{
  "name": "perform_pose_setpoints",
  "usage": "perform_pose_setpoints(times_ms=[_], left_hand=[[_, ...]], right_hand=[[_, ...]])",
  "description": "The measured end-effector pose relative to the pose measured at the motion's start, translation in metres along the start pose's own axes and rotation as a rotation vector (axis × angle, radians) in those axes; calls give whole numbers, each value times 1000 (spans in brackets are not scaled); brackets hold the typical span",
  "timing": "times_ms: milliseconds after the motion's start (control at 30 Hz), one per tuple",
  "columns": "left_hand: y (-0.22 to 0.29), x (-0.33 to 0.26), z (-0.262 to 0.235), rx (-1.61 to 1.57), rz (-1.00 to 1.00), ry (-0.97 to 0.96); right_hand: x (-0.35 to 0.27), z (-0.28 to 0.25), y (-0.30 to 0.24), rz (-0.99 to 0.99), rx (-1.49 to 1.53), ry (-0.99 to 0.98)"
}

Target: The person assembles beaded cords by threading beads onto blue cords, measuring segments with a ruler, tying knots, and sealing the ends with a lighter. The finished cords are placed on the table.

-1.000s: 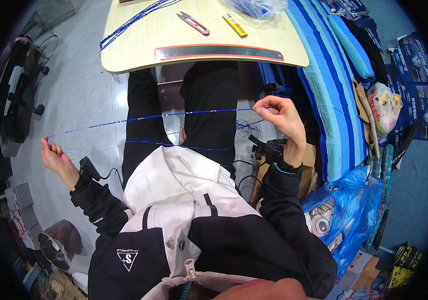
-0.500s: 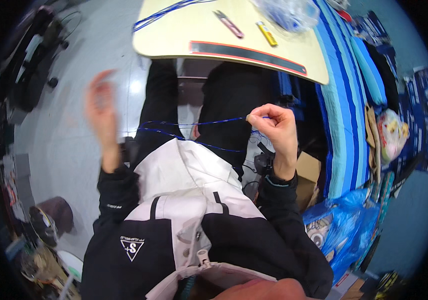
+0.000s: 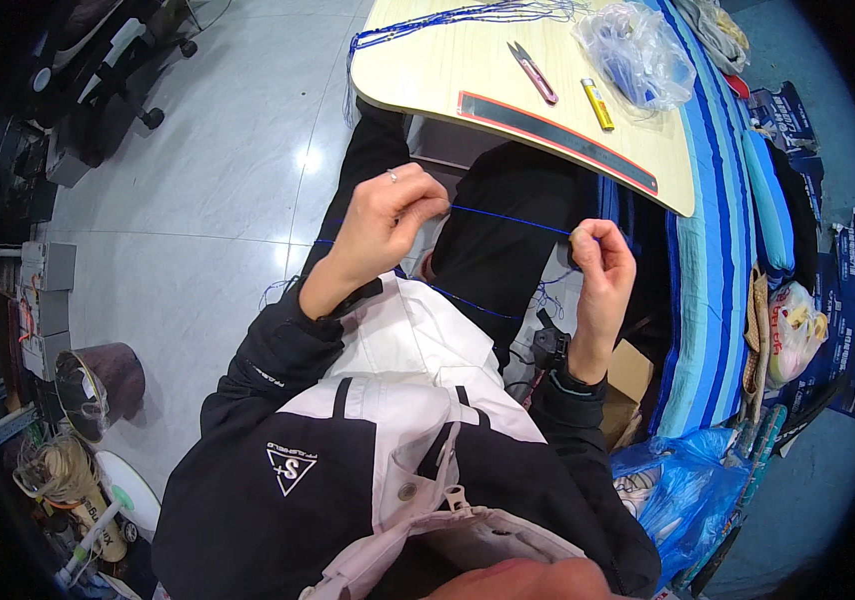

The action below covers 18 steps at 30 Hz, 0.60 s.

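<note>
A thin blue cord (image 3: 510, 217) runs taut between my two hands, above my lap. My left hand (image 3: 385, 220), with a ring on one finger, pinches it at its left end. At the right end my right hand (image 3: 603, 270) grips the cord between thumb and curled fingers. A looser stretch of blue cord hangs lower, across my dark trousers and the white part of my jacket. On the table ahead lie a bundle of blue cords (image 3: 448, 18), thread snips (image 3: 533, 73) with pink handles, a yellow lighter (image 3: 598, 104) and a dark ruler (image 3: 558, 142) edged in red.
A clear plastic bag (image 3: 638, 55) sits at the far right of the pale table (image 3: 418, 75). Beside it, a blue striped cloth (image 3: 713, 290) covers a surface. A blue plastic bag (image 3: 683, 490) is at lower right, a dark bin (image 3: 113, 385) at left on the tiled floor.
My left hand has swung in from the far left and now pinches the cord near my right hand. The stretch between them is pulled straight. The view has shifted left.
</note>
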State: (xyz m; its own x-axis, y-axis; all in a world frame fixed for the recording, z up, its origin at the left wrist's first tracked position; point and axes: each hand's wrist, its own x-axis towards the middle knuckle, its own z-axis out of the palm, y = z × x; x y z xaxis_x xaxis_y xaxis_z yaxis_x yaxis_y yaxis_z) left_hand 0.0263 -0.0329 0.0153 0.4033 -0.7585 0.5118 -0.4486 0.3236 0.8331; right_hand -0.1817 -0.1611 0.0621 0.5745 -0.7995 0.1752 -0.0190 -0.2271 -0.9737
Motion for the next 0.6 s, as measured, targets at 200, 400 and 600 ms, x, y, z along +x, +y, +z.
perform_pose_setpoints(times_ms=[200,400,600], left_hand=[[3,7,-40,319,76,44],[5,13,-140,649,217,309],[-17,-1,-238,821,257,410]], right_hand=[[13,-27,3,90,-123,-318],[33,-118,7,171,-188,-441],[36,-222,5,153,-175,-312]])
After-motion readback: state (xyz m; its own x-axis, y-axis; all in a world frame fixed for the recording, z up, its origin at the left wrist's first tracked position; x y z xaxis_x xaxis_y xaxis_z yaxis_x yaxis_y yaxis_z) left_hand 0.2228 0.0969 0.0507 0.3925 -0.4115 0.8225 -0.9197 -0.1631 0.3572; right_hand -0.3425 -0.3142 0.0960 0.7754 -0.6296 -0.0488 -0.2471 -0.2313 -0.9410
